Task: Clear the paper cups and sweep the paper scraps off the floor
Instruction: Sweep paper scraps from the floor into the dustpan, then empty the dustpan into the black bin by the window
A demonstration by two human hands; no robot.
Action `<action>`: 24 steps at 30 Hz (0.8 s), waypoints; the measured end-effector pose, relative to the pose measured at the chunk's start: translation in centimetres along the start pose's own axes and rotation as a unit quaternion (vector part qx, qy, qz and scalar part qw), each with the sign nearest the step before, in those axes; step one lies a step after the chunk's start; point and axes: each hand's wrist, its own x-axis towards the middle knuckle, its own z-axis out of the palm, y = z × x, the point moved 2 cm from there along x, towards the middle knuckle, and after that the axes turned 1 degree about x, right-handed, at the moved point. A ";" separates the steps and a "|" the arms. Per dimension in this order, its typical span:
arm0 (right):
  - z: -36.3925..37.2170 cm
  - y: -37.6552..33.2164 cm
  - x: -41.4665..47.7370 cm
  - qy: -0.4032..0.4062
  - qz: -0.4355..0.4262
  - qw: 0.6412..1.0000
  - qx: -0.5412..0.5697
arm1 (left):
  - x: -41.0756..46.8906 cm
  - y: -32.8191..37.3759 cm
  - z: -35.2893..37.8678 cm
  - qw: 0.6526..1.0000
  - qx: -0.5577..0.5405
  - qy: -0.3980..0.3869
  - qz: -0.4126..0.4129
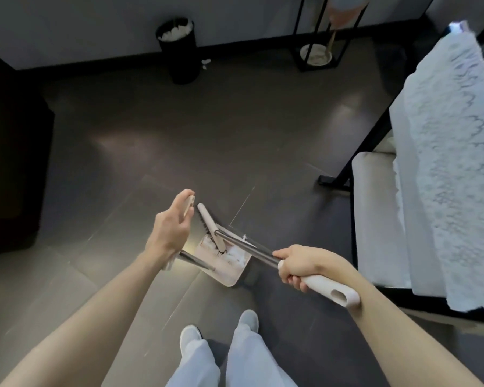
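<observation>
Left hand [171, 227]: I hold the dustpan [229, 275] handle (frame centre).
Right hand [299, 265]: my fist wraps the broom [210, 225] grip.

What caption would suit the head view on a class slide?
Right hand holds the broom over paper scraps in the dustpan gripped by the left hand.

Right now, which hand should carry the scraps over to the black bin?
Left. The left hand grips the handle of the dustpan, with the scraps inside; the right hand is busy holding the broom.
</observation>
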 end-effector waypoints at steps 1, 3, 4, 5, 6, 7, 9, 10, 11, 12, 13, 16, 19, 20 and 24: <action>-0.2 -1.0 -0.6 0.002 -0.008 1.000 -0.005 | 0.6 0.0 -0.4 1.000 0.001 -0.003 0.005; -0.4 -3.3 -1.4 0.012 -0.028 0.999 -0.028 | 1.7 0.1 -1.7 1.000 -0.004 0.005 0.017; -0.6 -4.8 -1.6 0.019 -0.039 0.999 -0.034 | 2.3 0.1 -2.5 1.000 -0.003 0.015 0.024; -0.8 -6.3 -1.7 0.025 -0.047 0.998 -0.033 | 2.9 0.3 -3.5 0.999 0.000 0.028 0.032; -1.1 -8.0 -1.6 0.031 -0.054 0.998 -0.029 | 3.7 0.7 -4.7 0.998 0.001 0.043 0.041; -1.4 -9.9 -1.4 0.037 -0.061 0.997 -0.023 | 4.7 1.1 -5.9 0.997 -0.006 0.059 0.048; -1.8 -13.8 -1.1 0.054 -0.074 0.996 -0.013 | 6.8 2.0 -8.8 0.994 -0.027 0.089 0.054; -1.9 -15.9 -0.9 0.063 -0.084 0.994 -0.007 | 8.1 2.2 -10.3 0.992 -0.037 0.105 0.054; -2.1 -18.1 -0.6 0.071 -0.095 0.993 0.002 | 9.6 2.3 -11.8 0.990 -0.044 0.120 0.055; -2.4 -20.4 -0.3 0.079 -0.106 0.991 0.014 | 11.5 2.3 -13.5 0.988 -0.049 0.132 0.059; -2.6 -22.8 0.0 0.085 -0.116 0.989 0.031 | 13.4 2.2 -15.1 0.986 -0.056 0.141 0.065; -2.9 -30.3 1.2 0.095 -0.147 0.981 0.087 | 19.9 2.1 -20.0 0.980 -0.075 0.159 0.093; -2.1 -37.4 3.1 0.101 -0.184 0.966 0.154 | 26.3 3.0 -24.8 0.974 -0.075 0.177 0.120; -1.7 -39.5 4.0 0.100 -0.197 0.959 0.177 | 28.4 3.4 -26.4 0.973 -0.068 0.176 0.134; -0.9 -47.2 7.2 0.106 -0.239 0.936 0.234 | 36.7 5.5 -31.6 0.968 -0.044 0.165 0.182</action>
